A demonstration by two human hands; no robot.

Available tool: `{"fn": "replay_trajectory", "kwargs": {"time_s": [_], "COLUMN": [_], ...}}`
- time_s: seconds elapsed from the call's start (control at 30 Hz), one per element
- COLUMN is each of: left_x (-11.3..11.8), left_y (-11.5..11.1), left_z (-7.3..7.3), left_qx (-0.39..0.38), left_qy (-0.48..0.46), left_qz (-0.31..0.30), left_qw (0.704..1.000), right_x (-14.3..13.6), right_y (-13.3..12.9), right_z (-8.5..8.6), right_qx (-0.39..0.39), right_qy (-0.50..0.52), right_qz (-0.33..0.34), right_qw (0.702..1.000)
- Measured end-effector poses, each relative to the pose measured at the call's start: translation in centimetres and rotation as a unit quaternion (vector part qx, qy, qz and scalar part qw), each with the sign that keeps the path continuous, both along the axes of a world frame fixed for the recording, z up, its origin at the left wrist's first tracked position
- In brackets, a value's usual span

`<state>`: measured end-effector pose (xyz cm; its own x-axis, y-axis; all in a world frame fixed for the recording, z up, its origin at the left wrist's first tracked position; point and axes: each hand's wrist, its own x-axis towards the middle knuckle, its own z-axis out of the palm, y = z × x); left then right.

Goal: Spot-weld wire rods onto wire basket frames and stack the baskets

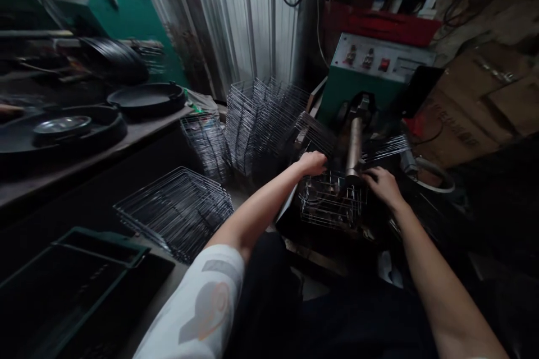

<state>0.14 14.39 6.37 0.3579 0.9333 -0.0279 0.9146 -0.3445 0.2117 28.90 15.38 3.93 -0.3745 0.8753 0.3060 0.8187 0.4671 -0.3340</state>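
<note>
A wire basket-like frame stands under the metal cylinder of a green machine. My left hand is closed at the frame's upper left, its fingers curled around what looks like the wire; the exact grip is hidden. To the right of the cylinder, my right hand has its fingers bent together near the cylinder's lower end and the frame's upper right. What its fingertips hold, if anything, is too dark to make out.
Stacked wire racks stand behind my left arm, with another pile of wire grids at the left. Black round pans lie on a bench. Cardboard boxes are at the right. A red tray tops the machine.
</note>
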Motion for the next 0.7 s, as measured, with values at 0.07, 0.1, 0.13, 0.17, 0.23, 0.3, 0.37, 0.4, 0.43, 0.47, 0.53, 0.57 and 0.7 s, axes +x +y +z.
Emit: {"fn": "replay_trajectory", "kwargs": {"time_s": [0.07, 0.1, 0.13, 0.17, 0.23, 0.3, 0.37, 0.4, 0.43, 0.47, 0.53, 0.57, 0.7], "left_x": [0.2, 0.4, 0.7, 1.1, 1.7, 1.9, 1.3, 0.8, 0.2, -0.4, -1.1, -1.1, 2.3], "left_y": [1.1, 1.5, 2.0, 2.4, 2.9, 2.8, 1.6, 0.4, -1.1, -3.0, -7.4, -9.7, -15.5], "left_z": [-0.1, -0.2, -0.3, -0.4, -0.3, 0.4, 1.2, 1.4, 1.3, 0.9, -1.4, -3.1, -10.9], "left_qx": [-0.011, -0.015, -0.016, -0.013, 0.002, 0.022, 0.047, 0.068, 0.089, 0.110, 0.092, 0.033, -0.233], "left_qy": [0.016, 0.022, 0.027, 0.029, 0.030, 0.025, 0.016, -0.002, -0.032, -0.080, -0.209, -0.273, -0.563], "left_qz": [0.000, 0.000, 0.002, 0.007, 0.024, 0.040, 0.049, 0.053, 0.060, 0.072, 0.115, 0.140, 0.250], "left_qw": [1.000, 1.000, 1.000, 0.999, 0.999, 0.999, 0.998, 0.996, 0.994, 0.988, 0.967, 0.951, 0.752], "right_x": [-0.4, -0.7, -1.1, -1.4, -1.9, -2.1, -1.7, -1.3, -0.7, -0.2, 0.9, 1.4, 2.5], "right_y": [2.6, 3.7, 4.6, 5.4, 6.7, 7.5, 8.0, 8.1, 8.0, 7.9, 7.4, 7.1, 5.5], "right_z": [0.4, 0.4, 0.3, 0.2, -0.2, -0.6, -0.9, -1.1, -1.2, -1.3, -1.7, -1.8, -2.3], "right_qx": [-0.051, -0.075, -0.098, -0.116, -0.137, -0.146, -0.159, -0.170, -0.181, -0.193, -0.216, -0.225, -0.243], "right_qy": [-0.024, -0.029, -0.034, -0.035, -0.029, -0.016, 0.001, 0.010, 0.021, 0.032, 0.056, 0.070, 0.120], "right_qz": [0.025, 0.041, 0.056, 0.067, 0.075, 0.068, 0.059, 0.056, 0.053, 0.051, 0.046, 0.044, 0.035], "right_qw": [0.998, 0.996, 0.993, 0.990, 0.987, 0.987, 0.985, 0.984, 0.982, 0.979, 0.974, 0.971, 0.962]}}
